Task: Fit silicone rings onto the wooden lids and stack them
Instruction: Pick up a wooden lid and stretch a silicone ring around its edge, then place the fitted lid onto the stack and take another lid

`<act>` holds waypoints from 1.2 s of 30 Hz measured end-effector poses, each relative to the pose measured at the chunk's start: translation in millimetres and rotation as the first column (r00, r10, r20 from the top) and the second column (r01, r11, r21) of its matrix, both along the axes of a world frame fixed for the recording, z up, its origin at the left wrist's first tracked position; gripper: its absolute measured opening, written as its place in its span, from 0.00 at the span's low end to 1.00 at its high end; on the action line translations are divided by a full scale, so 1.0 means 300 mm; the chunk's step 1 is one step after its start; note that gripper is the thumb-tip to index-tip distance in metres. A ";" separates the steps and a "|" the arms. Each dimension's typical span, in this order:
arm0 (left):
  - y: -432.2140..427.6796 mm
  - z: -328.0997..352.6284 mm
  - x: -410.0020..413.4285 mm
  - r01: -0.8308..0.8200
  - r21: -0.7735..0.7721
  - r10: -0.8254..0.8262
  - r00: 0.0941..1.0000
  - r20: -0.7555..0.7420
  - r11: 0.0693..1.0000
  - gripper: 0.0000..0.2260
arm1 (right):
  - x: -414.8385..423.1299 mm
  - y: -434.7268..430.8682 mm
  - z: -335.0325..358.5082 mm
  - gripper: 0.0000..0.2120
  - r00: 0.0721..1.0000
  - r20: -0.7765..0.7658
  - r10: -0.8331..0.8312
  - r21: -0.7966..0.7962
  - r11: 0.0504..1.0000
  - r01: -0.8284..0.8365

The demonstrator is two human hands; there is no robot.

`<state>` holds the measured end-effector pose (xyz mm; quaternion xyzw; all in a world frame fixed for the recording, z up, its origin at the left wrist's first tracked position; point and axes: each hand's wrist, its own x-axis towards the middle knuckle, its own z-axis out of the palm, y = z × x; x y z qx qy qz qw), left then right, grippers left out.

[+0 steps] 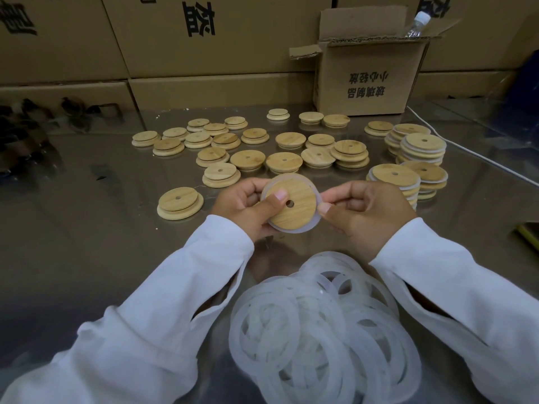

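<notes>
Two hands hold one wooden lid (pixel 297 204) above a steel table (pixel 87 228): the left hand (pixel 248 208) grips its edge, thumb on top; the right hand (pixel 358 211) pinches the silicone ring (pixel 316 196) around it. Loose rings (pixel 320 325) lie nearest, bare lids (pixel 248 147) beyond, ringed stacks (pixel 414 158) right.

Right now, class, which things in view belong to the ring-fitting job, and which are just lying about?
Job: left hand, right hand, held lid, silicone ring, loose rings pile, bare lids, ringed stacks.
Lying about: open cardboard box, plastic bottle, white cable.
</notes>
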<state>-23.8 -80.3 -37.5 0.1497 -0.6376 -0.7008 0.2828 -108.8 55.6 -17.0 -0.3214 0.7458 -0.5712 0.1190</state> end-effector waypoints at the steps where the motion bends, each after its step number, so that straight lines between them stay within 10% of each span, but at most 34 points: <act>1: -0.001 -0.002 0.000 0.005 0.018 -0.005 1.000 -0.005 1.000 0.04 | 0.000 0.000 0.001 0.11 1.000 -0.004 0.000 0.003 1.000 0.000; 17: -0.008 -0.001 0.006 0.061 0.105 -0.058 0.998 -0.029 0.993 0.03 | -0.017 0.016 0.017 0.07 0.951 0.301 0.070 -0.100 0.994 -0.041; 30: 0.003 0.009 0.010 0.061 0.122 -0.062 0.998 0.009 0.991 0.03 | -0.033 0.011 0.000 0.07 0.995 0.064 -0.071 -0.089 0.993 0.077; 36: 0.023 0.021 0.020 0.144 0.106 -0.148 0.988 0.036 0.984 0.12 | -0.046 0.018 0.010 0.01 0.991 -0.011 0.134 0.013 0.991 -0.134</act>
